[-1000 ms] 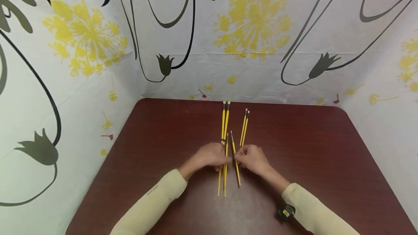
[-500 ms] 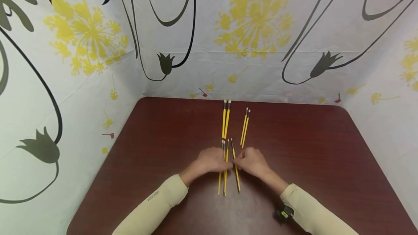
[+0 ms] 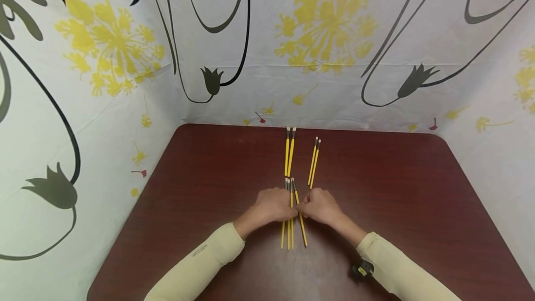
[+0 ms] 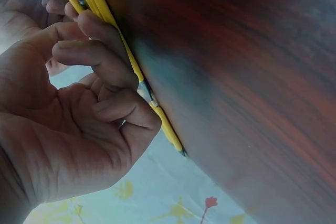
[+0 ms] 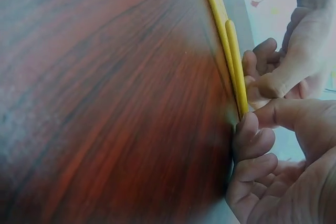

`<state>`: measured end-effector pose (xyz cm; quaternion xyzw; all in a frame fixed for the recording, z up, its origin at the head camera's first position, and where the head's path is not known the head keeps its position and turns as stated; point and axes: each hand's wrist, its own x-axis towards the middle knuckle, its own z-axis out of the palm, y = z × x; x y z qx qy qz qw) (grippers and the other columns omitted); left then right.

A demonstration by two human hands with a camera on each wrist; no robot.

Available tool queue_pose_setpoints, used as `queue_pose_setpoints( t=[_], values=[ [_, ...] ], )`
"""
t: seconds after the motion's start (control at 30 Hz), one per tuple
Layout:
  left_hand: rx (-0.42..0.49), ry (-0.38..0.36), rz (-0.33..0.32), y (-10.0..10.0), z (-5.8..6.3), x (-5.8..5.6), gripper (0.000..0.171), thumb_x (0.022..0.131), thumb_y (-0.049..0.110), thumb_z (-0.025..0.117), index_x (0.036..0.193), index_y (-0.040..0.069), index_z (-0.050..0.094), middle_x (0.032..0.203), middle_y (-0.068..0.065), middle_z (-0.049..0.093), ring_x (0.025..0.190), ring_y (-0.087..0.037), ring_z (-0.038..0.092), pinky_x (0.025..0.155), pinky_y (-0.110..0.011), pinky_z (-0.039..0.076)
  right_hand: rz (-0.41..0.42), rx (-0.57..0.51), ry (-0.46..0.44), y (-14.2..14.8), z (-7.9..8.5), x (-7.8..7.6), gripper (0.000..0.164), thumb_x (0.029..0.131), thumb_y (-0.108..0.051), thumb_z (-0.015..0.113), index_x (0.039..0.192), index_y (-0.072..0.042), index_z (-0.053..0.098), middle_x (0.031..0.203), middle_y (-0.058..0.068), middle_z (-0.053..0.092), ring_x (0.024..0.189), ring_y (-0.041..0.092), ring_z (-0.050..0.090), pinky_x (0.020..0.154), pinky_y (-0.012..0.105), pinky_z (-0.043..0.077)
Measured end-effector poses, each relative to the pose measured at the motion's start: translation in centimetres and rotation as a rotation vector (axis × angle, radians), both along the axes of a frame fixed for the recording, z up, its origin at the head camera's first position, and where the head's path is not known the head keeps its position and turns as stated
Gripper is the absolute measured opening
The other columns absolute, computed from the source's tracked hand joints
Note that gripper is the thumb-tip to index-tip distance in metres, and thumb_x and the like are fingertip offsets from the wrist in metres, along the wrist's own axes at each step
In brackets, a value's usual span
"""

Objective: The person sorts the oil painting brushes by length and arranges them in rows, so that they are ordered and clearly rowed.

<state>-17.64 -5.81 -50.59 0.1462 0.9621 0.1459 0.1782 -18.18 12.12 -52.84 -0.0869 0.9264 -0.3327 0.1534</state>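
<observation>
Brushes (image 3: pixel 288 236) lie bunched on the counter (image 3: pixel 376 175); the right hand (image 3: pixel 321 206) pinches one slanted brush (image 3: pixel 303 231); the left hand's (image 3: pixel 273 204) bent fingers touch those beside it, grip unclear.

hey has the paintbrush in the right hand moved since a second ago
Yes: the paintbrush has slid away from the table's far edge, and its bristle end has swung left.

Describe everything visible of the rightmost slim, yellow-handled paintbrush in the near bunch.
The slim paintbrush has a straight yellow handle, apparently painted wood, a narrow dark section and a small pale far tip. It slants over the reddish-brown, wood-grained table, near end angled right, away from the similar yellow-handled brushes beside it. The bare right hand pinches it midway; whether the bare left hand touches it is unclear.
</observation>
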Motion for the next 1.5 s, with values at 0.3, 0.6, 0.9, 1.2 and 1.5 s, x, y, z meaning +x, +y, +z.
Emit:
queue_pose_setpoints(
  t=[0.3, 0.6, 0.9, 1.2, 1.5],
  values=[
    [-0.001, -0.005, 0.006, 0.1, 0.1, 0.0, 0.051, 0.09, 0.031, 0.071, 0.053, 0.025, 0.037, 0.049, 0.01, 0.031, 0.045, -0.01, 0.033, 0.044, -0.028, 0.027, 0.016, -0.009, -0.002, -0.1, 0.0, -0.1, 0.035, 0.087, -0.024, 0.074, 0.054, -0.016, 0.065, 0.048, -0.007, 0.05, 0.045, 0.009, 0.036, 0.047, 0.025, 0.028],
    [0.088, -0.054, 0.008, -1.1, 0.1, -0.2, 0.047, 0.092, 0.037, 0.066, 0.053, 0.027, 0.041, 0.049, 0.012, 0.035, 0.046, -0.01, 0.034, 0.045, -0.029, 0.029, 0.004, -0.009, 0.004, -0.4, 0.0, 0.5, 0.038, 0.089, -0.026, 0.074, 0.053, -0.017, 0.064, 0.048, -0.007, 0.053, 0.045, 0.01, 0.037, 0.047, 0.026, 0.029],
    [0.206, -0.077, -0.01, -2.3, -0.4, -0.3, 0.053, 0.094, 0.037, 0.066, 0.05, 0.026, 0.039, 0.045, 0.015, 0.035, 0.042, -0.005, 0.03, 0.043, -0.023, 0.023, 0.003, -0.021, 0.015, -0.3, -0.2, 0.8, 0.038, 0.091, -0.03, 0.076, 0.057, -0.019, 0.066, 0.052, -0.007, 0.06, 0.045, 0.008, 0.04, 0.047, 0.023, 0.029],
    [0.237, -0.117, -0.014, -2.8, -0.4, -1.1, 0.05, 0.096, 0.03, 0.063, 0.052, 0.025, 0.04, 0.046, 0.013, 0.04, 0.043, -0.006, 0.033, 0.045, -0.024, 0.025, 0.017, -0.051, 0.032, 0.4, -0.5, 1.1, 0.033, 0.094, -0.031, 0.075, 0.065, -0.019, 0.067, 0.057, -0.007, 0.062, 0.051, 0.01, 0.049, 0.05, 0.026, 0.038],
    [0.328, -0.154, 0.016, -3.7, 0.2, -2.1, 0.049, 0.102, 0.04, 0.065, 0.059, 0.021, 0.053, 0.053, 0.007, 0.056, 0.045, -0.008, 0.043, 0.045, -0.025, 0.032, 0.001, -0.174, 0.041, 0.9, -0.6, 0.9, 0.018, 0.098, -0.03, 0.076, 0.087, -0.017, 0.07, 0.068, -0.002, 0.07, 0.056, 0.014, 0.065, 0.053, 0.027, 0.048]
  ],
)
